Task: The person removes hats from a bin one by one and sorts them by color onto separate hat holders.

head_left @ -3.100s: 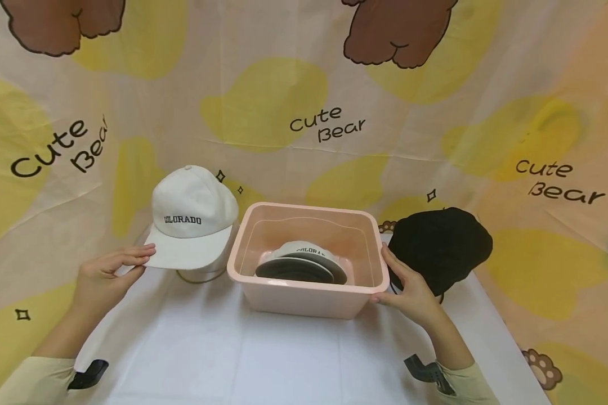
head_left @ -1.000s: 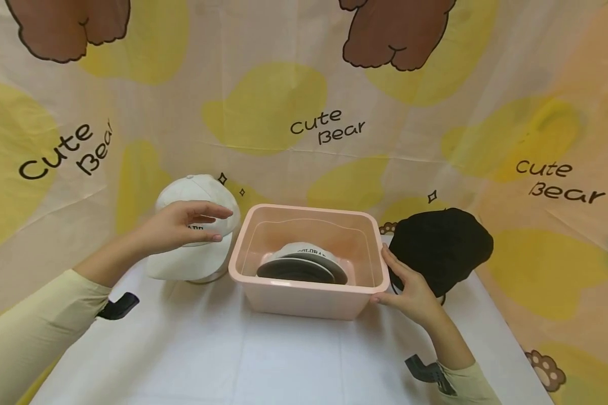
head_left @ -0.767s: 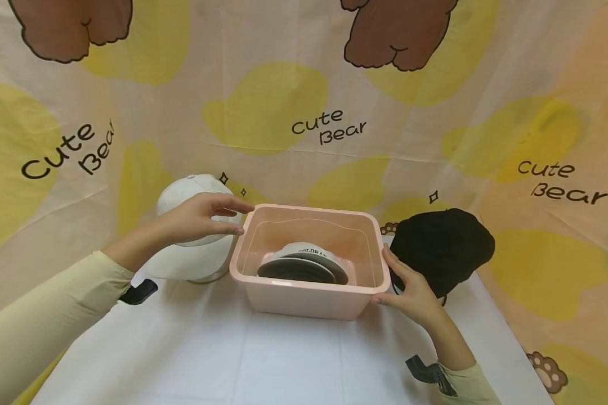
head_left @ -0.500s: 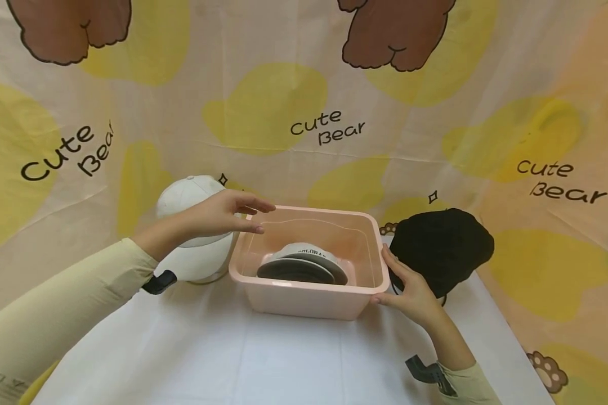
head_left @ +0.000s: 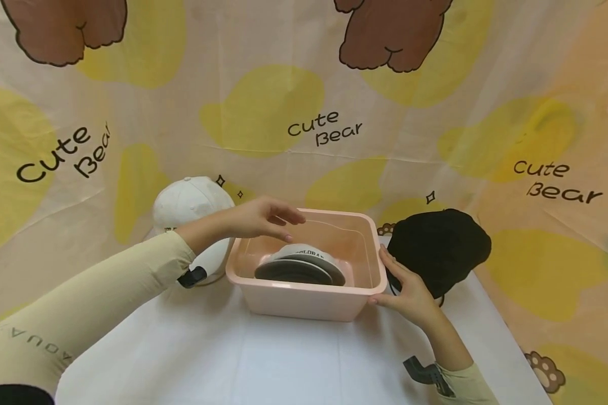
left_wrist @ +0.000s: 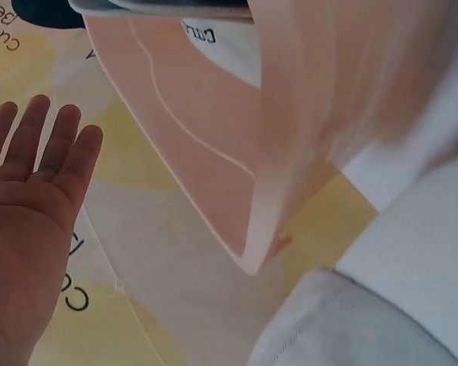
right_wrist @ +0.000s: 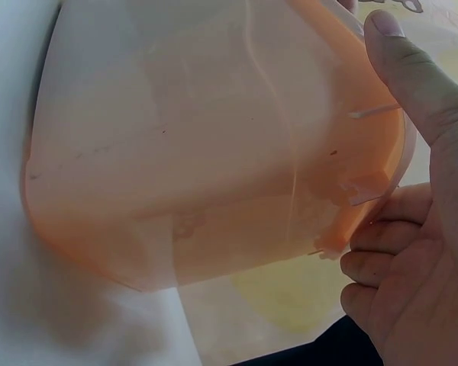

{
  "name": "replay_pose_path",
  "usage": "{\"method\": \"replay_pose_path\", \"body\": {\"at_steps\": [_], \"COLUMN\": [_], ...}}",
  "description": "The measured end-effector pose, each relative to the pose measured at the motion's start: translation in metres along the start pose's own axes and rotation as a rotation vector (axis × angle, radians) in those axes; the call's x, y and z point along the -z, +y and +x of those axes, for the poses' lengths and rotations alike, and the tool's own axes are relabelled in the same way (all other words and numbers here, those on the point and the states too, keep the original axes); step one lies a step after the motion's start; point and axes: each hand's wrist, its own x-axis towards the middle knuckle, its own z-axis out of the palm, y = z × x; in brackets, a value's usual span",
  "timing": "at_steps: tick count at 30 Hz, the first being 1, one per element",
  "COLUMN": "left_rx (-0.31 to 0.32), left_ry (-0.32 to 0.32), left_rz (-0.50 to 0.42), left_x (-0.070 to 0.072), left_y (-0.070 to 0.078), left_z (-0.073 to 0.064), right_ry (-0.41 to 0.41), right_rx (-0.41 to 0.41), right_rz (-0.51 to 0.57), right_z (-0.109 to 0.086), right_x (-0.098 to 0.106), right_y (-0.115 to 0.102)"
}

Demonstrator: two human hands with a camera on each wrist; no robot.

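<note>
A pink plastic bin [head_left: 304, 301] stands in the middle of the white table. Inside it lies a white cap with a dark underside [head_left: 304, 263]. My left hand [head_left: 278, 219] hovers over the bin's left rear corner, fingers straight, holding nothing; in the left wrist view its palm [left_wrist: 30, 198] faces the bin's rim [left_wrist: 278, 152]. My right hand [head_left: 392, 281] holds the bin's right side. Its thumb [right_wrist: 408, 72] lies on the rim and its fingers [right_wrist: 385, 252] curl under the lip of the bin [right_wrist: 198, 152].
A white COLORADO cap [head_left: 190, 198] sits left of the bin, partly behind my left forearm. A black cap [head_left: 441, 247] sits to the right, just behind my right hand. A cartoon-bear cloth [head_left: 304, 84] hangs behind and at both sides.
My left hand let go of the white cap's brim, rose and moved right to above the bin. The white cap now sits lower. My right hand and the bin have stayed put.
</note>
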Motion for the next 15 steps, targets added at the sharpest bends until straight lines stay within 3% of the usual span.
{"method": "replay_pose_path", "body": {"at_steps": [7, 15], "left_rx": [0.018, 0.051], "left_ry": [-0.09, -0.195], "left_rz": [-0.006, -0.075], "left_x": [-0.012, -0.023], "left_y": [-0.001, -0.01], "left_z": [0.015, 0.027], "right_ry": [0.002, -0.003], "right_rx": [0.011, 0.013], "right_rz": [0.001, 0.009], "right_z": [0.0, 0.0], "right_x": [0.0, 0.001], "right_y": [0.001, 0.001]}}
